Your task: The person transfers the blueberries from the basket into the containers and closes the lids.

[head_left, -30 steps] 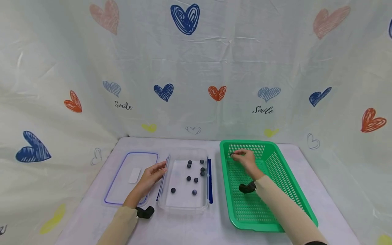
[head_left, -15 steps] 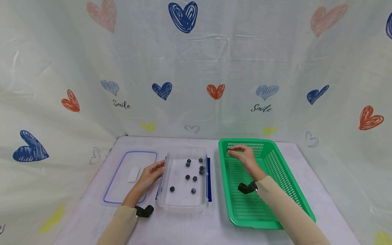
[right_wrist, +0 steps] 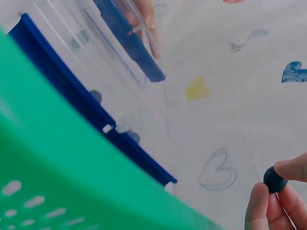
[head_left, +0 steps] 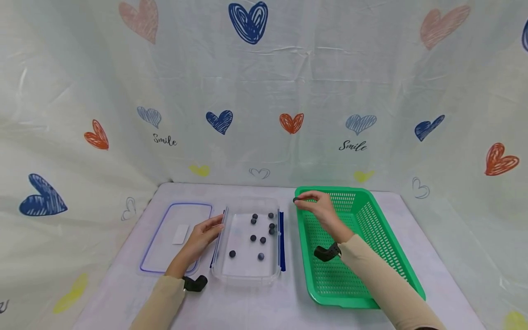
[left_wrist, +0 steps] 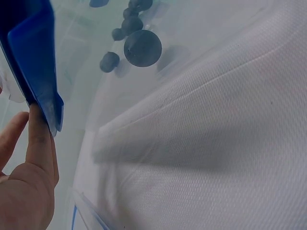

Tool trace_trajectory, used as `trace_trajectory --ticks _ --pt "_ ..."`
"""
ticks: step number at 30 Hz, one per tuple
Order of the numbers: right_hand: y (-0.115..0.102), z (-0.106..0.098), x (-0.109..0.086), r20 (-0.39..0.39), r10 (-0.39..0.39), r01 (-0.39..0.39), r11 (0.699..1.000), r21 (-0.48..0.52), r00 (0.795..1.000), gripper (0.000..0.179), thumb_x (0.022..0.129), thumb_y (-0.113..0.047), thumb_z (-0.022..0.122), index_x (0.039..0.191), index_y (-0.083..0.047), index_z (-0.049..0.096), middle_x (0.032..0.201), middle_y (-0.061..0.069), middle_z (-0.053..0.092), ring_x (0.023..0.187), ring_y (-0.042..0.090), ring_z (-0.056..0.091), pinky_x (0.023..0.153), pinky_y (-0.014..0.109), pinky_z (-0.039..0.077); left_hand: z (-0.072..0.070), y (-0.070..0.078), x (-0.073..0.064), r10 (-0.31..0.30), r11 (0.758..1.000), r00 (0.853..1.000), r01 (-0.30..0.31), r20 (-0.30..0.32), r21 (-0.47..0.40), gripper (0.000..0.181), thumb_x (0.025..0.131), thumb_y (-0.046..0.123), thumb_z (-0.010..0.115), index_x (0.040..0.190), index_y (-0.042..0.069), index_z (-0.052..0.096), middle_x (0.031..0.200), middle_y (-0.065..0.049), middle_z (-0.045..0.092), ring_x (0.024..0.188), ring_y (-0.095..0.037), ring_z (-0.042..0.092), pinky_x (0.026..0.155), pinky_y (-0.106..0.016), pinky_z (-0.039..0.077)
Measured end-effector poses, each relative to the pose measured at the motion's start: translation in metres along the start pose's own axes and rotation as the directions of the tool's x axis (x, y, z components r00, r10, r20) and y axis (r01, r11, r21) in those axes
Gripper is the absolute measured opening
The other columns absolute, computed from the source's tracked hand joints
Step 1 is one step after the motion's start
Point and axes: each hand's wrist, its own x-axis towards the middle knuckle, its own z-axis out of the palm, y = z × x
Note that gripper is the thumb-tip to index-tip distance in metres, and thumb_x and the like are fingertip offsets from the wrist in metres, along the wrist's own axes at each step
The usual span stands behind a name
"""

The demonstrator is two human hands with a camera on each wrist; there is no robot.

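Note:
My right hand [head_left: 323, 211] pinches a dark blueberry [right_wrist: 275, 179] between thumb and fingers, over the far left rim of the green basket [head_left: 309, 286]. A clear plastic container [head_left: 247, 279] stands to the left of the basket, its blue side latches [head_left: 282, 243] folded down. Several blueberries [head_left: 261, 256] lie scattered on its floor. On the container's left side rests my left hand [head_left: 202, 238]. In the left wrist view its straight fingers [left_wrist: 38, 143] touch the blue latch [left_wrist: 38, 52] from outside.
Left of the container lies a clear lid [head_left: 162, 238] with a blue seal and a white rectangle [head_left: 180, 234] on it, partly behind my left forearm. A heart-printed sheet [head_left: 255, 91] hangs behind the table [head_left: 247, 311]. The basket's slotted walls rise beside my right forearm.
My right hand has lifted and moved left with the blueberry, from inside the basket to over its left rim. The left hand stays at the container's side.

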Motion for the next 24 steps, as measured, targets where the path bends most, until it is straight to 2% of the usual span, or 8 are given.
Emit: trace_trajectory --ticks 9,13,17,24 --pt "-0.004 0.022 0.001 0.065 0.001 0.001 0.999 -0.033 0.998 0.028 0.086 -0.008 0.078 0.109 0.005 0.068 0.108 0.014 0.064 0.087 0.023 0.069 0.095 0.047 0.053 0.002 0.0 0.001 -0.015 1.0 1.0 0.015 -0.004 0.008 0.058 0.1 0.024 0.064 0.15 0.003 0.043 0.15 -0.02 0.043 0.135 -0.03 0.044 0.106 -0.029 0.043" --pt "-0.005 0.031 0.0 0.085 0.006 -0.001 0.998 -0.068 0.996 0.027 0.086 -0.01 0.079 0.107 0.002 0.07 0.112 0.012 0.061 0.095 0.024 0.064 0.09 0.043 0.054 0.002 -0.001 0.001 -0.01 1.0 1.0 0.01 -0.001 0.002 0.057 0.1 0.023 0.063 0.15 0.002 0.043 0.15 -0.021 0.043 0.135 -0.03 0.044 0.106 -0.028 0.043" --pt "-0.006 0.041 0.001 0.09 0.017 -0.009 0.995 -0.097 0.996 0.022 0.084 -0.01 0.081 0.102 -0.001 0.072 0.112 0.011 0.062 0.1 0.025 0.059 0.09 0.045 0.053 0.002 0.0 0.0 -0.005 1.0 1.0 0.005 0.001 -0.002 0.057 0.101 0.022 0.062 0.15 0.001 0.042 0.15 -0.022 0.042 0.134 -0.028 0.044 0.105 -0.027 0.043" --pt "-0.005 0.058 -0.001 0.111 0.006 0.004 0.996 -0.092 0.994 0.015 0.083 -0.005 0.08 0.096 -0.001 0.074 0.105 0.009 0.065 0.088 0.022 0.066 0.09 0.043 0.052 -0.001 -0.001 0.001 0.012 1.0 1.0 -0.012 0.003 -0.001 0.057 0.101 0.022 0.062 0.149 0.0 0.042 0.148 -0.022 0.044 0.132 -0.027 0.046 0.104 -0.026 0.044"
